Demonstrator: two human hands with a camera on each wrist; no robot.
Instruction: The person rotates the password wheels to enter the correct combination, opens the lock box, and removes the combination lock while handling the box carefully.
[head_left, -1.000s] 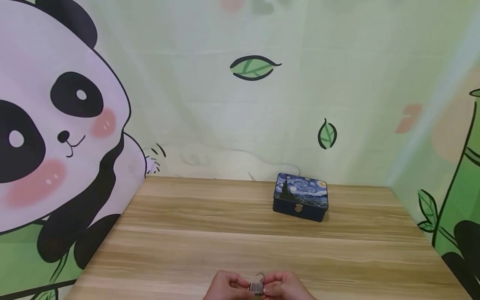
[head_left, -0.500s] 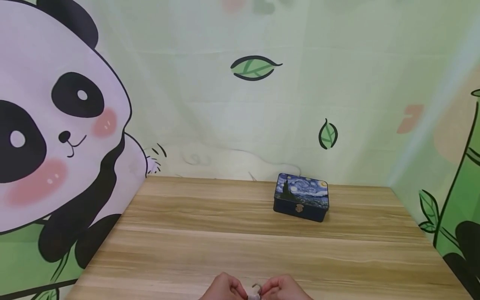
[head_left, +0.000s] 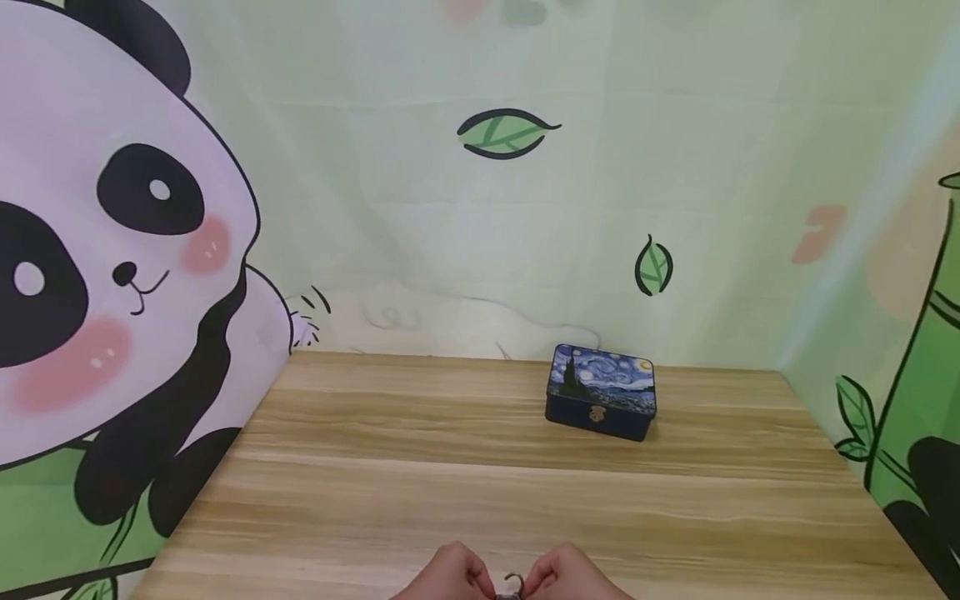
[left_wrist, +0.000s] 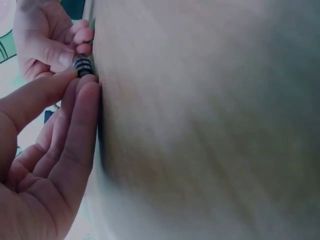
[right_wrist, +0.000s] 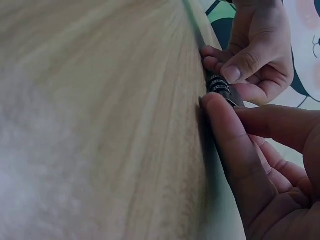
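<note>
A small combination padlock [head_left: 508,595] with number dials is held between both hands at the bottom edge of the head view. Its curved shackle [head_left: 514,577] sticks up with one end free. My left hand [head_left: 452,573] pinches one side of the lock body between thumb and fingertips. From the other side my right hand [head_left: 567,575] pinches it the same way. In the left wrist view the black dials [left_wrist: 84,65] show between the fingertips of both hands. The right wrist view shows the dial rings [right_wrist: 218,84] too, but their digits are too blurred to read.
A dark blue tin box [head_left: 600,392] with a starry-night picture on its lid and a metal clasp stands toward the back right of the wooden table [head_left: 375,450]. A printed panda backdrop [head_left: 405,208] hangs behind and beside the table.
Both hands have drawn slightly lower in the head view with the padlock. Its body, plainly visible a second ago, is now mostly below the frame; the shackle still shows.
</note>
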